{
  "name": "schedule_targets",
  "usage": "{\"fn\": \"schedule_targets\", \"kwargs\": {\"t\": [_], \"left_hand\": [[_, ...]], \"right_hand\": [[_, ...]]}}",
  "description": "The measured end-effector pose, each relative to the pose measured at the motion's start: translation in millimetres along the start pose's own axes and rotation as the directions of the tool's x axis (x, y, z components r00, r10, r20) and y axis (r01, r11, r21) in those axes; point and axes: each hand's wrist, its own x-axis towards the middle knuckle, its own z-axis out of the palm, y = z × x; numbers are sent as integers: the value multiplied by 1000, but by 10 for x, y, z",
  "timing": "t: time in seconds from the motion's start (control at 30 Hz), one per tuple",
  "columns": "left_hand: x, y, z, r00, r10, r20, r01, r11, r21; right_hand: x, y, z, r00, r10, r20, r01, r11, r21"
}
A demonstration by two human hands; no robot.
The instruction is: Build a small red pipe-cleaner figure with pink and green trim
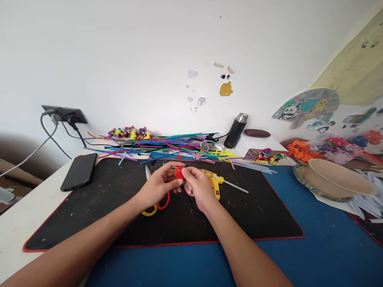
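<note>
Forearms slant in from eight and five o'clock, left hand and right hand both pinching the red piece, at the left's two o'clock, the right's ten, equally near, long axis unclear.

red piece: partly covered | scissors: pivot behind left hand | forearms: cropped below

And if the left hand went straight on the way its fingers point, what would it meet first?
Beyond the red piece in its grip, the left hand would likely meet the right hand first; depth is unclear.
</note>
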Motion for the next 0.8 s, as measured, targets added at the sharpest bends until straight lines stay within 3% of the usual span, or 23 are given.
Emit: {"fn": "schedule_targets", "kwargs": {"t": [0.27, 0.53, 0.8], "left_hand": [[24, -16, -6, 1000, -8, -21, 8, 1000, 6], [89, 19, -140, 956, -57, -286, -32, 954, -299], [116, -21, -142, 928, -34, -370, -70, 962, -264]], "right_hand": [[2, 3, 0, 1000, 10, -3, -10, 1000, 24], [-38, -89, 23, 1000, 5, -7, -5, 1000, 21], [-50, -94, 36, 1000, 14, -18, -15, 1000, -14]]}}
